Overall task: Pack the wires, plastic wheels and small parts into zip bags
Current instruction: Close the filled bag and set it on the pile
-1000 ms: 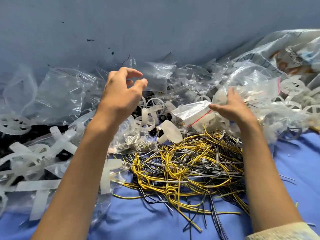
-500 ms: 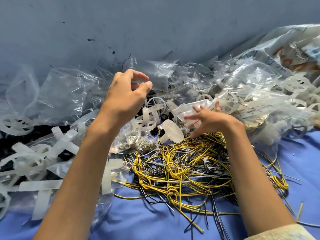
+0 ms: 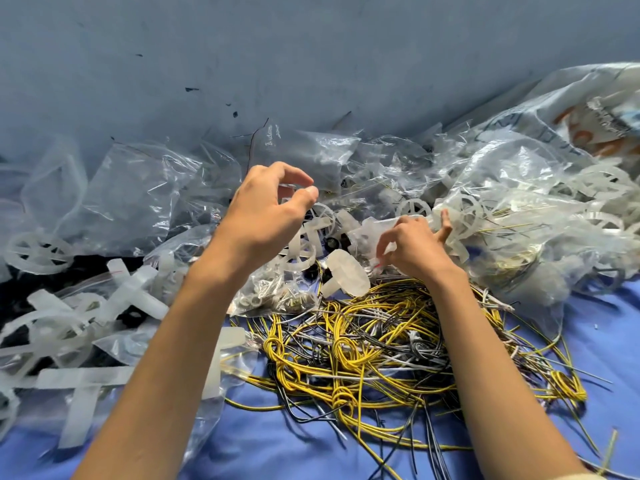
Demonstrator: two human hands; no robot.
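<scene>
**Change from the earlier frames**
- Right hand (image 3: 412, 247): a second ago it lay flat on the bag heap at right of centre. It has since moved left and its fingers have closed. It now pinches the red-striped edge of a small clear zip bag (image 3: 372, 233), with one finger pointing up and right.
- Left hand (image 3: 266, 216): little changed, raised above the pile left of centre with fingers curled and the thumb tip near the forefinger. Whether it nips any clear film cannot be told.
- Wires at lower right, formerly half covered by the forearm, now show further out.

**Stock in view**
- Tangle of yellow, black and white wires (image 3: 381, 341): lower centre, on the blue cloth-covered worktop (image 3: 311, 452), just below the right hand.
- Translucent white spoked plastic wheels (image 3: 301, 251): centre, between the hands. More lie inside the bags at right and far left.
- Clear bag of small metal parts (image 3: 277, 297): under the left wrist, touching the wires.
- Translucent white oval plastic piece (image 3: 346, 277): centre, beside the wire tangle.
- White cross-shaped plastic strips (image 3: 135, 296): left, among the bags.
- Heap of crumpled clear plastic bags (image 3: 145, 195): across the middle, against the grey-blue wall (image 3: 311, 64).

**Markings**
- Large printed clear sack (image 3: 588, 133), upper right: orange and dark print, too blurred to read.
</scene>
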